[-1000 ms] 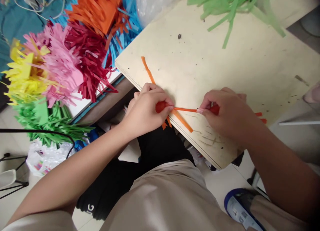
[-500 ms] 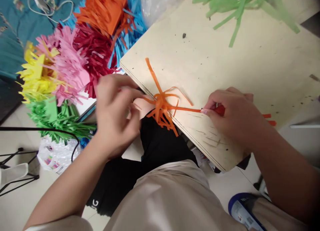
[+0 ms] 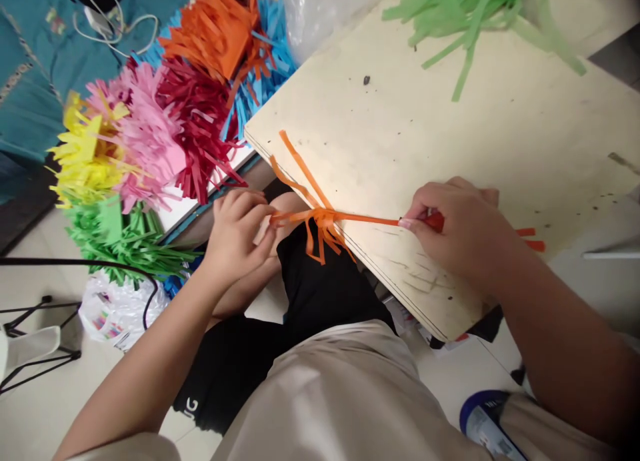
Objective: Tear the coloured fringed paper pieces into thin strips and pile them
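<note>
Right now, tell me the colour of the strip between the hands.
The strip is orange; the head view shows it best.

One view, from a camera worn on the person's head, looking forward and steeply down, close enough that the left hand (image 3: 240, 229) and right hand (image 3: 457, 224) both show whole. Their fingers (image 3: 423, 200) fall near mid-frame. Below the fingers, nearest the lens, is the wearer's own shirt (image 3: 340, 394); beyond them, a pale board (image 3: 465, 134) slants off towards the top edge.
</note>
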A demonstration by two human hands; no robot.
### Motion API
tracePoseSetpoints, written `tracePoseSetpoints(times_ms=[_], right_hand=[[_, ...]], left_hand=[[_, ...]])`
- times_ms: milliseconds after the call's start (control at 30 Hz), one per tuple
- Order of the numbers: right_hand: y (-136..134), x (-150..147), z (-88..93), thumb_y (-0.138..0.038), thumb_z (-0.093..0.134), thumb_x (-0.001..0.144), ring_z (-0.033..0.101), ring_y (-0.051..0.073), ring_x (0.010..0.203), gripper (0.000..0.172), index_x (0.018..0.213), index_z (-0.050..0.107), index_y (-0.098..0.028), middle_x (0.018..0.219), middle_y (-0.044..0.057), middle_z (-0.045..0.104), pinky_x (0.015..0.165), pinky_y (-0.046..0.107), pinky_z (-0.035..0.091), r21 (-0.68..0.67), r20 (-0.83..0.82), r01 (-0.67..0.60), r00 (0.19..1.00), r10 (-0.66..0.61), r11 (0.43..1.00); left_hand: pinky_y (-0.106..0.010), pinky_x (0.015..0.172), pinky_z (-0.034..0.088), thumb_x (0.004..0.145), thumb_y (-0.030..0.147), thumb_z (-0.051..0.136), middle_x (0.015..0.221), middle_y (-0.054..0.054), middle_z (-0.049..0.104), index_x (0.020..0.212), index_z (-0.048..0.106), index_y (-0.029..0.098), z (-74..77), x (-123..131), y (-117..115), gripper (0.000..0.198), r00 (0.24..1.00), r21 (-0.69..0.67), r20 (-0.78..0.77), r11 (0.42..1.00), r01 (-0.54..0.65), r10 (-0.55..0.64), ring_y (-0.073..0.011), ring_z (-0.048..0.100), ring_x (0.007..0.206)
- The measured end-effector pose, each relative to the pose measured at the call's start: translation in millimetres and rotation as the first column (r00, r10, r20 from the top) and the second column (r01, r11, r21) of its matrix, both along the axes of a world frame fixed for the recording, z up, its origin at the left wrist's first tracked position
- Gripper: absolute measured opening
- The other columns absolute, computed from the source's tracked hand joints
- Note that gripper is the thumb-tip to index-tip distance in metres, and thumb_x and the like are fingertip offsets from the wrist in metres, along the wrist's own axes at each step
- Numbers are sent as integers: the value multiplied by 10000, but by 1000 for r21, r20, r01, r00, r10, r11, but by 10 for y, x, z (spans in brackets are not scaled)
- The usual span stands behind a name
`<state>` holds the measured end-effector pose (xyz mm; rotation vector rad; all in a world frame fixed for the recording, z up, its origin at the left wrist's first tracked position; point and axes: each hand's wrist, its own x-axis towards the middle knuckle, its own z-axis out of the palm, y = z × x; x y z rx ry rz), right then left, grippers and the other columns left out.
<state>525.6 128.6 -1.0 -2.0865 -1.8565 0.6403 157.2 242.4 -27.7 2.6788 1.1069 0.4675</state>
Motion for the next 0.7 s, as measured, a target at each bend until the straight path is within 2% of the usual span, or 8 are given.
tracePoseSetpoints(times_ms=[100,167,233,300,333,400,567,700], right_hand=[[-5,-10,8,-195,652,951,611,334,1016,165,810,593,-255,848,66,702,968,519,348,-15,-10,2,1000,-3,1000],[-3,-18,22,-159,654,910,604,330,1020,152,807,593,-252,835,67,696,971,517,340,-23,-15,12,1000,-13,1000],[2,-23,37,-154,652,900,607,329,1029,137,818,602,-251,833,64,701,972,506,334,-27,-11,16,1000,-16,1000],[7,-29,50,-162,644,906,619,329,1041,115,835,619,-250,855,58,723,965,489,327,-30,0,11,1000,-11,999],[9,-33,57,-166,639,909,625,329,1047,108,840,626,-248,870,57,735,960,481,324,-34,9,8,1000,-8,999],[9,-45,72,-162,627,907,636,322,1039,110,831,623,-242,883,57,747,947,466,322,-39,29,10,1000,-9,999],[-13,-71,90,-154,595,923,634,307,1034,128,824,597,-235,919,63,755,931,461,330,-20,32,5,999,-4,1000],[-28,-65,80,-169,592,937,623,312,1027,129,828,587,-238,909,61,745,932,472,330,12,35,-6,999,6,1000]], left_hand=[[-585,959,566,1014,271,600,1025,-76,703,1010,707,229,18,-157,70,115,972,34,73,974,-225,222,-320,704,1078],[-601,997,569,1023,249,617,1063,-79,691,1048,686,216,133,10,-9,80,927,167,243,930,-329,284,-323,699,1120],[-601,1081,580,1059,199,604,1178,-103,732,1161,689,208,272,360,-225,133,930,257,351,945,-204,105,-325,722,1213],[-552,1156,611,1054,148,598,1373,-154,773,1339,689,175,345,772,-537,300,947,236,260,964,125,-187,-329,733,1353],[-547,1220,599,1058,146,604,1485,-200,755,1425,669,114,339,959,-703,374,930,205,189,939,277,-316,-350,703,1452],[-531,1331,539,1099,180,566,1656,-256,659,1552,606,23,246,1233,-996,481,899,158,93,898,410,-427,-370,580,1626],[-604,1464,343,1155,350,534,1829,-299,392,1745,399,-46,-46,1374,-1233,723,933,55,2,932,359,-360,-403,247,1788],[-605,1485,284,1172,550,538,1854,-307,315,1789,298,-64,-50,1329,-1116,903,943,39,-32,942,332,-331,-404,145,1800]])
